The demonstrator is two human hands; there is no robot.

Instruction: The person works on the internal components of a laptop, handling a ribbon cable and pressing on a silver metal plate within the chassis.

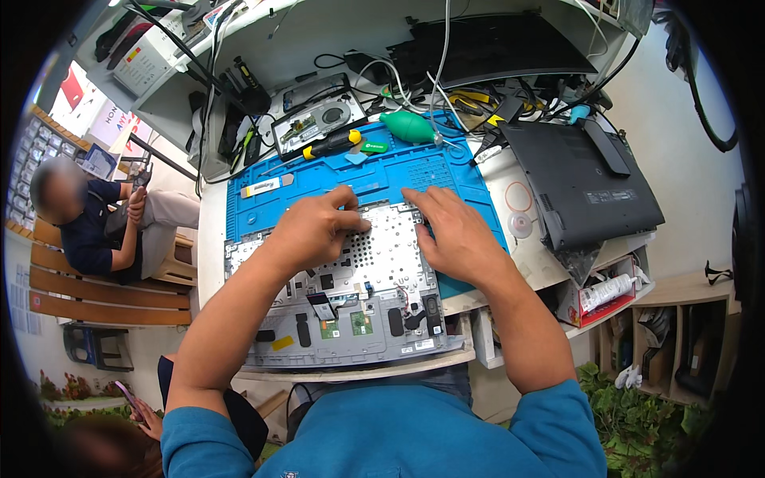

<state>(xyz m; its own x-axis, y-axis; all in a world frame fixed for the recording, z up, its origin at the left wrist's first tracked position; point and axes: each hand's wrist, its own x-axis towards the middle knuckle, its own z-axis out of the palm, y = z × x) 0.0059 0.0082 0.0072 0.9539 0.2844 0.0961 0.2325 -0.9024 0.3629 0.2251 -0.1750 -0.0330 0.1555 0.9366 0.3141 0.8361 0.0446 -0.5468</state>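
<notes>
An opened laptop chassis (382, 275) lies on the table in front of me, its perforated silver metal plate facing up. My left hand (319, 227) is over the upper middle of the plate with its fingers curled together, the fingertips at the metal. Whatever they may pinch is hidden. At the chassis's upper right edge rests my right hand (458, 235), fingers stretched out and thumb apart. Under the chassis's far side is a blue silicone repair mat (382, 171). A loose ribbon cable with a dark tab (322, 307) sticks up from the chassis's lower half.
A yellow-black screwdriver (333, 145) and green air blower (408, 126) lie on the mat's far part. A dark laptop cover (586, 187) sits at the right. Behind are an opened drive-like unit (319, 121), tangled cables and a dark screen panel (502, 48). A person (103, 215) sits at left.
</notes>
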